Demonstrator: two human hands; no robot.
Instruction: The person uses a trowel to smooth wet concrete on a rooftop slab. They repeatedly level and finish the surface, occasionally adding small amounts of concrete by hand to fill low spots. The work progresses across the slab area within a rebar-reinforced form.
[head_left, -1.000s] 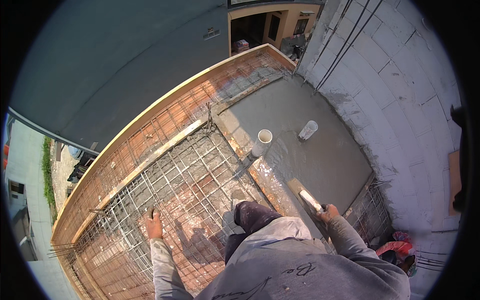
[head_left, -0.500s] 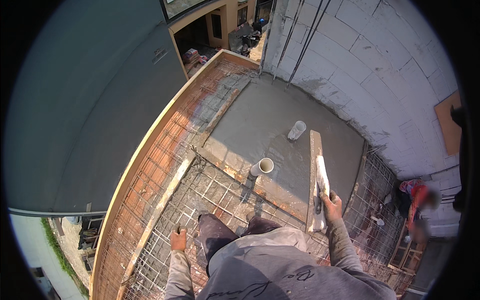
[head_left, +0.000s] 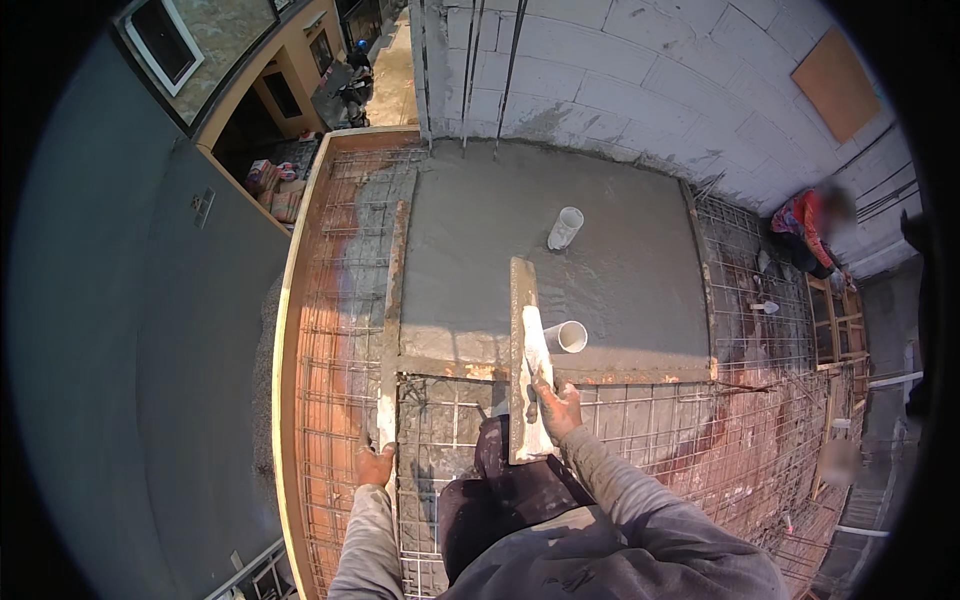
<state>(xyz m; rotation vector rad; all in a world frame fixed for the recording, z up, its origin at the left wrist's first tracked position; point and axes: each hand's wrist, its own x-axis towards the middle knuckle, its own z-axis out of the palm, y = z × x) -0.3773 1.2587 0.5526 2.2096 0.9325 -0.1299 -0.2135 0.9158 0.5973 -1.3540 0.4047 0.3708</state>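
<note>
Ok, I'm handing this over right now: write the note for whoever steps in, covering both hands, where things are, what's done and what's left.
Right hand: gripping the long straightedge board, which lies across the near edge of the wet concrete slab.
Left hand: braced on the near end of the wooden rail along the slab's left side, holding nothing.
Two white pipe stubs stand in the slab.
Done: the slab against the block wall is poured and looks mostly level.
Left: the rebar mesh near, left and right of it is still bare.
Another person crouches at far right.
</note>
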